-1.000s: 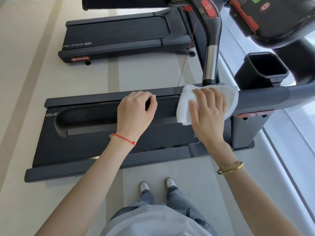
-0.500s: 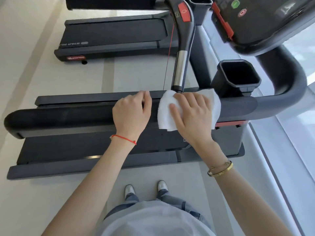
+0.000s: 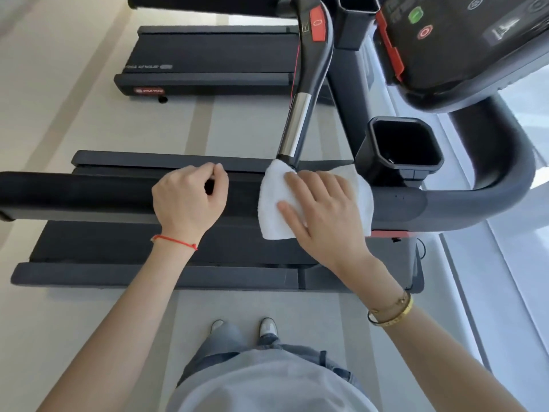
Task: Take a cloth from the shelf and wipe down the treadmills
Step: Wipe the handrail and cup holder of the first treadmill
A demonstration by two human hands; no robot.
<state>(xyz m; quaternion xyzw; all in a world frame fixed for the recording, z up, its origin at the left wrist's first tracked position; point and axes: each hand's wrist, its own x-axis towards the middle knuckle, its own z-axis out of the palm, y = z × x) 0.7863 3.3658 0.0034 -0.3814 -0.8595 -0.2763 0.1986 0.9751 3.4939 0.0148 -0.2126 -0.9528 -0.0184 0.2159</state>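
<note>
The cloth (image 3: 315,200) is pressed flat on the rail (image 3: 89,194) by the right hand (image 3: 323,215); the left hand (image 3: 187,200) is curled round the rail. The far treadmill (image 3: 208,58) is not yet wiped.

My right grip (image 3: 322,215) covers the middle of the cloth (image 3: 274,203), and the stretch of handrail (image 3: 89,194) under both cannot be seen. My left grip (image 3: 188,200) curls over the handrail, so its fingertips are out of sight on the far side. The handrail's left end is cut off by the frame edge. The console (image 3: 463,40) runs off the top and right edges; its markings are too blurred to read. The lettering on the far treadmill (image 3: 214,58) is too small to read. My torso hides part of my shoes (image 3: 267,327).
</note>
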